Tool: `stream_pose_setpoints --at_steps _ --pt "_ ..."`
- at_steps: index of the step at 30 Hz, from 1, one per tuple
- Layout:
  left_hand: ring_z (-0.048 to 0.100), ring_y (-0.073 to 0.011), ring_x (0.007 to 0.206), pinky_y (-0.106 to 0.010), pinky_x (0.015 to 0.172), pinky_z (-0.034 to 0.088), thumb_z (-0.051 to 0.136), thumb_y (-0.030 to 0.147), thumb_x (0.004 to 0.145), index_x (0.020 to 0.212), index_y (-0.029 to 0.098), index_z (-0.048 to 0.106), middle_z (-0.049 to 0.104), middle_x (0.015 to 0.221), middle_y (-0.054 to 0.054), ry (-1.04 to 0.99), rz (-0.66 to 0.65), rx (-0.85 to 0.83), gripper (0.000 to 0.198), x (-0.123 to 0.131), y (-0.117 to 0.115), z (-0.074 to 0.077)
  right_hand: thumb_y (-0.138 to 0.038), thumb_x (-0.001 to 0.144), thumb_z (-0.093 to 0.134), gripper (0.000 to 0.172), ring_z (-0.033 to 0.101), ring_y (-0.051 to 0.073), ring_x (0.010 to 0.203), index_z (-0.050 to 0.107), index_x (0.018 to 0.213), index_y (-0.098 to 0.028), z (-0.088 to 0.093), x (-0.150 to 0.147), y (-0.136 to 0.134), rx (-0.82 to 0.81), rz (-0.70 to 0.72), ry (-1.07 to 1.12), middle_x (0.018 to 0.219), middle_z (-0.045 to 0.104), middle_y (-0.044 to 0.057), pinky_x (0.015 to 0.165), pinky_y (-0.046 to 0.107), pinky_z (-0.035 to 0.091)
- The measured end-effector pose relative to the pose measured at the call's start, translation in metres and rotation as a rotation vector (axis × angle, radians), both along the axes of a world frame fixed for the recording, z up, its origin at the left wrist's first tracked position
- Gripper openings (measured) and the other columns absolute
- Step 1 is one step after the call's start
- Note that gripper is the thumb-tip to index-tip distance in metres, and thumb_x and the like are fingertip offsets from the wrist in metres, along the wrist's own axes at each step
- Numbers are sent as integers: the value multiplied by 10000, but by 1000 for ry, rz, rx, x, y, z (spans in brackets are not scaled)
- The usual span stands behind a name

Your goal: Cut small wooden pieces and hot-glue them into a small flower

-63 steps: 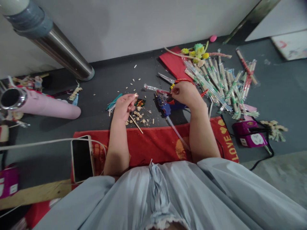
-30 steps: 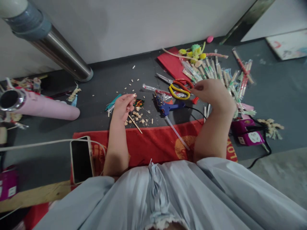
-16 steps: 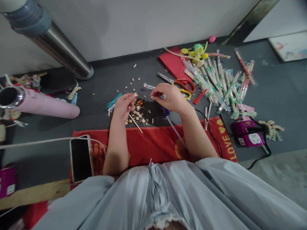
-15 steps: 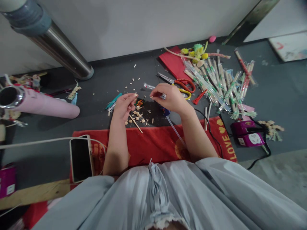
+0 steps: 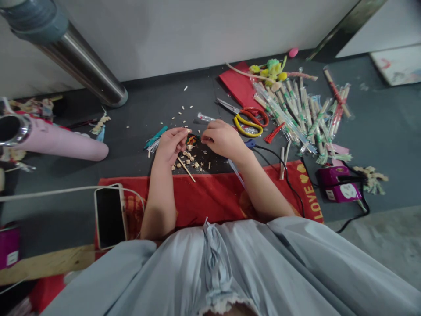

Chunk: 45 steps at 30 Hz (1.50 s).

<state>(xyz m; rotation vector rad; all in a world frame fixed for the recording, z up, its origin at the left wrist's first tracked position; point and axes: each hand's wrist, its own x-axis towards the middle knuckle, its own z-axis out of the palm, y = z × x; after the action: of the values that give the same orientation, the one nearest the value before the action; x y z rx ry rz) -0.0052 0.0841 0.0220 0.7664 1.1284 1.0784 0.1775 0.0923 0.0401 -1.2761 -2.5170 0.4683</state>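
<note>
My left hand (image 5: 171,144) is closed in a pinch, with a small pale wooden piece (image 5: 188,131) at its fingertips. Just to its right, my right hand (image 5: 219,138) has its fingers curled together; whatever they hold is hidden. Below and between the hands lie a thin wooden stick (image 5: 186,169) and a loose heap of small wooden bits (image 5: 188,156). Partly under my right wrist is a blue tool (image 5: 250,143) with a black cord, and a translucent rod (image 5: 236,173) shows beside the forearm. White and teal strands (image 5: 155,139) lie left of my left hand.
Red- and yellow-handled scissors (image 5: 247,119) lie behind my right hand, near many wrapped sticks (image 5: 304,109). A pink bottle (image 5: 62,139) stands left, a phone (image 5: 111,218) lies on the red cloth (image 5: 204,197), and a purple box (image 5: 338,186) with a black cord is at right.
My right hand has moved slightly left, closer to my left hand, uncovering more of the yellow scissor handle and the blue tool. The pale piece at its fingertips no longer shows.
</note>
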Motion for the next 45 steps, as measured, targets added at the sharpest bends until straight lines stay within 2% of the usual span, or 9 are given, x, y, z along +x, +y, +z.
stream_pose_setpoints --at_steps 9,14,18,21,25,28,34,39,45 --pt "288 5 347 -146 375 266 699 230 685 697 162 659 435 453 86 23 1 -5 80 1 -1 1 -160 855 478 267 500 259 922 745 862 -172 -10 -8 -5 38 25 -180 899 629 117 795 382 355" --pt "291 6 348 -149 377 259 707 225 688 699 159 662 443 458 81 4 10 0 80 1 -1 1 -186 851 495 258 506 264 954 746 911 -186 -8 -3 -1 13 8 -188 925 642 117 824 391 366" --pt "286 6 353 -149 370 255 717 236 683 695 158 665 445 458 77 7 10 -12 94 1 0 1 -209 834 514 249 545 256 939 732 951 -182 5 17 4 -19 -34 -152 940 662 112 817 372 395" --pt "281 6 356 -147 364 245 711 230 687 696 157 667 439 454 76 3 7 -6 85 0 1 -1 -179 800 525 239 585 250 893 717 941 -164 16 40 5 -24 -136 -171 941 684 113 775 354 412" --pt "282 6 358 -146 361 243 716 233 677 702 150 675 448 452 71 -13 2 4 96 -1 1 -5 -259 748 620 275 605 231 776 686 1003 -177 22 67 2 -90 -222 -331 856 704 79 641 320 393" --pt "293 6 355 -147 361 254 726 241 661 707 148 677 456 451 74 -4 10 7 115 -1 1 -6 -332 709 687 385 623 225 804 665 1067 -191 22 76 0 -209 -240 -458 912 713 63 630 302 403" --pt "294 10 349 -143 366 264 730 239 656 707 145 672 463 448 79 -9 8 8 122 0 0 -3 -285 697 703 415 645 299 956 653 1092 -170 24 58 -6 -224 -265 -568 1024 706 125 730 363 489" --pt "286 10 352 -142 369 257 711 226 687 709 147 661 440 443 85 -14 1 20 96 -1 1 -3 -125 764 582 358 641 346 1018 629 1118 -108 23 41 -12 -234 -320 -613 1073 682 211 795 424 512" --pt "286 13 357 -136 370 255 704 216 697 709 141 663 445 448 82 -13 -5 18 86 -1 0 -2 -101 703 591 380 655 311 974 650 1078 -126 21 42 -7 -258 -240 -576 1020 705 164 776 376 499"
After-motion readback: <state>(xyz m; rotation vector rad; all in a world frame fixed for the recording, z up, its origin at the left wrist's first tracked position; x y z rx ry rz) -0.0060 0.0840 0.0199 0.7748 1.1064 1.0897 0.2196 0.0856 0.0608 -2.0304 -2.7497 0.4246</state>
